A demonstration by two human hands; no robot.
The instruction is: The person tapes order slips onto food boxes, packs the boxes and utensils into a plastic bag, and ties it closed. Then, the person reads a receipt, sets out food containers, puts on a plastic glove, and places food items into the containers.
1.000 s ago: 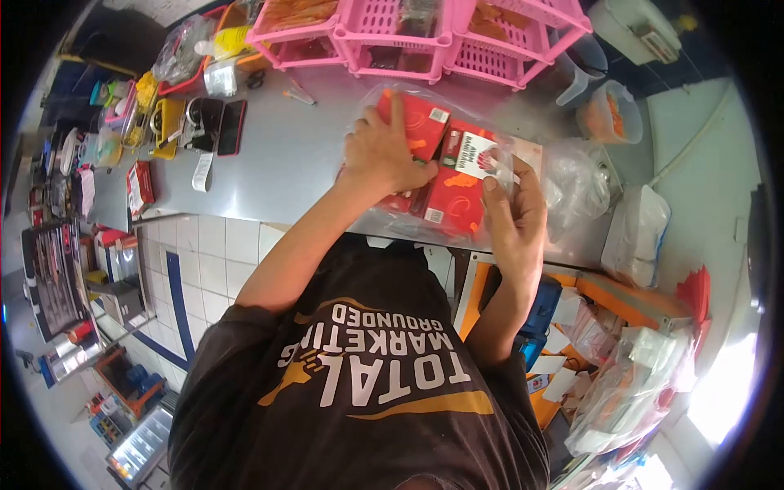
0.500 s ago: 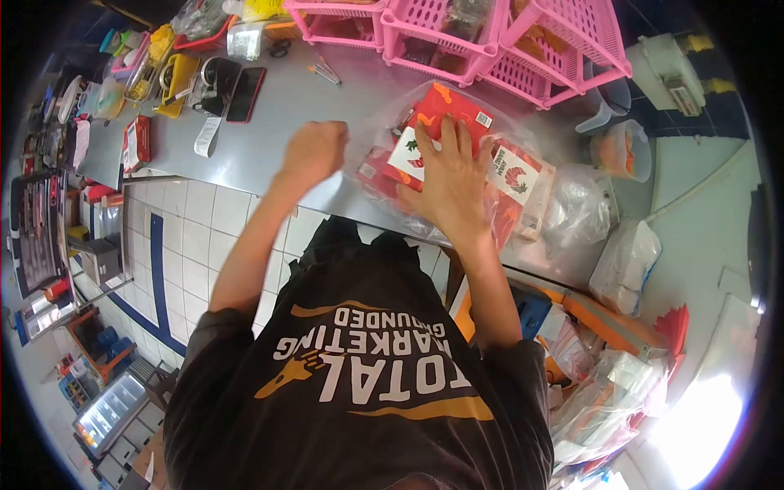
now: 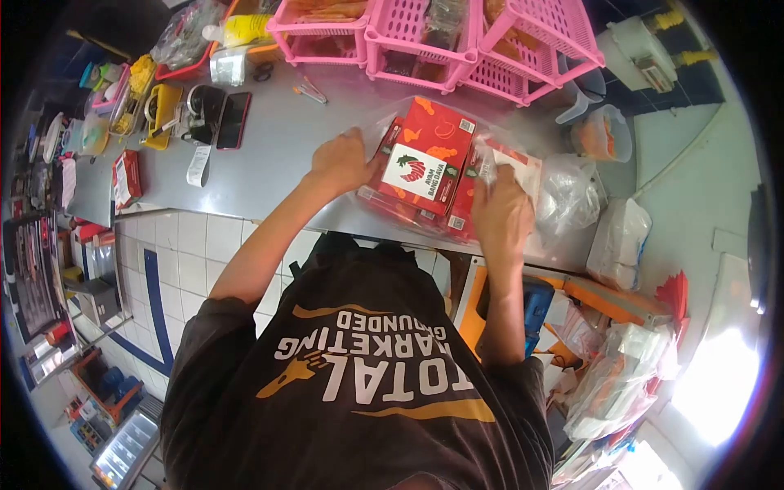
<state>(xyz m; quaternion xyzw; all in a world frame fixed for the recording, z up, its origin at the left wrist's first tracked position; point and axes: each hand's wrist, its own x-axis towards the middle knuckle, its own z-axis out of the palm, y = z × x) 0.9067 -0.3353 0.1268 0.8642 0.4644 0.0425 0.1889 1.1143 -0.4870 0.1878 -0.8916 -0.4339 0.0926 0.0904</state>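
Red food boxes sit inside a clear plastic bag (image 3: 371,131) near the counter's front edge. The uppermost red box (image 3: 437,135) lies flat and has a white label with a chilli-like drawing. Lower boxes show partly beneath and beside it. At the bag's left side, my left hand (image 3: 341,163) is closed on the plastic. My right hand (image 3: 504,208) has its fingers curled at the bag's right side, gripping the film above another red box. The fingertips of both hands are partly hidden.
Pink stacked baskets (image 3: 420,49) stand along the counter's back. To the right are a crumpled plastic bag (image 3: 569,196) and a clear measuring jug (image 3: 603,135). A phone (image 3: 234,120), a receipt printer (image 3: 204,106) and a small red box (image 3: 127,178) lie leftward on the metal counter (image 3: 278,155).
My right hand has moved right, off the top box to the bag's right side. My left hand has come in against the bag's left side. The top box now lies uncovered by my hand.
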